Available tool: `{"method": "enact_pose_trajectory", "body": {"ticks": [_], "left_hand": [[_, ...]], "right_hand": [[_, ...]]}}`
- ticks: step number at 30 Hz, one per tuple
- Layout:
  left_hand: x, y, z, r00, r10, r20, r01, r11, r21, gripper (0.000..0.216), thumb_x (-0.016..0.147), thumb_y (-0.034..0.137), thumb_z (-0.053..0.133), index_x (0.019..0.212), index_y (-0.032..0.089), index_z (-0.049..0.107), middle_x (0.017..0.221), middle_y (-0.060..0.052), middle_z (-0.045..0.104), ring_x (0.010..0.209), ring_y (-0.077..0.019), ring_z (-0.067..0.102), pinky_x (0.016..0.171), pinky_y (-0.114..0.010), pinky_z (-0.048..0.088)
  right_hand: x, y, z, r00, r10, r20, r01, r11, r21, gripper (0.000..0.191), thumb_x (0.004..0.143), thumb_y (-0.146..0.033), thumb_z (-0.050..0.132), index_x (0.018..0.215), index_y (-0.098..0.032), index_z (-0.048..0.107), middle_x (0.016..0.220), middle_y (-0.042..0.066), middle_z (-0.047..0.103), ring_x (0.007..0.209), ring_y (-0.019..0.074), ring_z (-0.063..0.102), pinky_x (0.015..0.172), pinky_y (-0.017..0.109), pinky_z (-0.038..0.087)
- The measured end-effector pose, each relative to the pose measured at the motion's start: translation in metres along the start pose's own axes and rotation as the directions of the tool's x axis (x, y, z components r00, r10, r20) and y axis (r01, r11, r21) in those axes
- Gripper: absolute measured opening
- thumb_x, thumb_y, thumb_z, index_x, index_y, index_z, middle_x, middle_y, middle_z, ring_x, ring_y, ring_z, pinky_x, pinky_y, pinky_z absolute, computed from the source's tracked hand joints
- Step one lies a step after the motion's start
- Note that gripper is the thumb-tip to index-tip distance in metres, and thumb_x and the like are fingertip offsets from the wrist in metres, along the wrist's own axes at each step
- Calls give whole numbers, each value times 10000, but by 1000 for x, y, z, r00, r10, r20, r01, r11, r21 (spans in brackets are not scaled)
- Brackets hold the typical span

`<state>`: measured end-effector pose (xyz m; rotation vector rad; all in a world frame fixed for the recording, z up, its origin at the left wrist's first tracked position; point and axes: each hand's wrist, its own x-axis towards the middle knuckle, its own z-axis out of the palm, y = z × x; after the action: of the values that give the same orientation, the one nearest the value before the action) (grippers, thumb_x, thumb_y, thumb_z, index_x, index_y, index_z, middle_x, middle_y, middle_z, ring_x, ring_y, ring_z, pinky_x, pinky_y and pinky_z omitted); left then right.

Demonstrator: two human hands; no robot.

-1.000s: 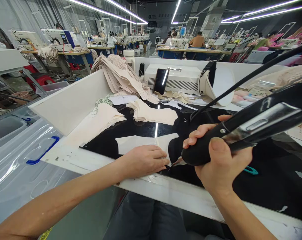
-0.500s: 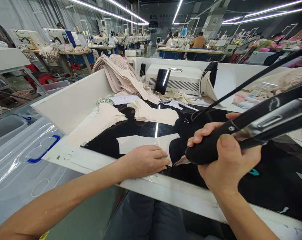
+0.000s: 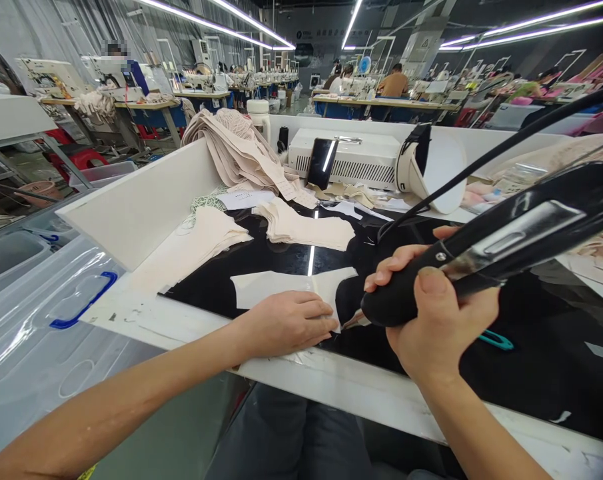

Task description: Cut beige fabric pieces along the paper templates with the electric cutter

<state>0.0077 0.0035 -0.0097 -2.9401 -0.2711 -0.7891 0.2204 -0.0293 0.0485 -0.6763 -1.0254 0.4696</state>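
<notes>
A cream fabric piece (image 3: 281,285) lies flat on the glossy black table top (image 3: 531,373). My left hand (image 3: 286,323) rests flat on its near edge, fingers together and stretched out, pressing it down. My right hand (image 3: 438,320) is wrapped round the black handle of a corded hand tool (image 3: 486,257). The tool's metal tip (image 3: 354,323) touches the fabric edge just right of my left fingertips. Its black cable (image 3: 481,163) runs up and to the right.
Two stacks of cream fabric pieces (image 3: 306,227) (image 3: 206,233) lie further back, with a heap of beige garments (image 3: 241,150) behind. A white machine (image 3: 351,157) with a phone (image 3: 321,163) leaning on it, a white side wall (image 3: 141,207), teal snips (image 3: 496,341), a clear bin lid (image 3: 46,320) at left.
The right hand and tool shifted slightly right half a second ago, then came back left to the fabric edge. The left hand has stayed put.
</notes>
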Motion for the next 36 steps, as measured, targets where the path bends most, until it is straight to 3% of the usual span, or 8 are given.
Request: {"method": "enact_pose_trajectory", "body": {"ticks": [9,16,20,27,36], "left_hand": [[2,0,-1,999,10,-42,-10,1000,4,239,1327,218,647,1304,138,870,1255,-136,918,1172,-248,890,1204,-368,726],[1,0,0,999,23,-48,-22,1000,13,153,1286,198,734,1300,145,877,1254,-139,912,1171,-247,894,1197,-374,738],[3,0,0,995,42,-90,-41,999,18,183,1295,186,705,1268,118,873,1222,-136,909,1139,-243,891,1182,-366,741],[1,0,1,999,20,-32,-20,1000,5,147,1281,187,736,1307,155,877,1269,-133,912,1180,-245,890,1210,-374,736],[0,0,3,999,5,-38,-6,1000,-7,165,1285,197,741,1330,139,888,1252,-134,919,1175,-246,905,1186,-368,747]], "right_hand": [[0,-3,2,1000,10,-6,-10,1000,20,483,955,-553,1075,1253,-337,763,880,-61,770,583,178,715,543,350,677],[1,-2,2,1000,12,-20,-12,1000,19,491,923,-574,1086,1163,-323,739,861,-72,790,566,173,723,528,341,677],[0,-4,2,999,38,-31,-37,998,42,540,881,-563,1125,1205,-323,767,853,-81,802,563,171,726,528,340,684],[-1,-5,2,999,37,-5,-37,999,33,520,954,-522,1086,1294,-320,749,887,-64,799,600,175,747,529,325,676],[-1,-4,4,998,67,-20,-66,996,54,524,889,-573,1130,1164,-319,763,859,-71,801,606,166,727,534,308,639]]}}
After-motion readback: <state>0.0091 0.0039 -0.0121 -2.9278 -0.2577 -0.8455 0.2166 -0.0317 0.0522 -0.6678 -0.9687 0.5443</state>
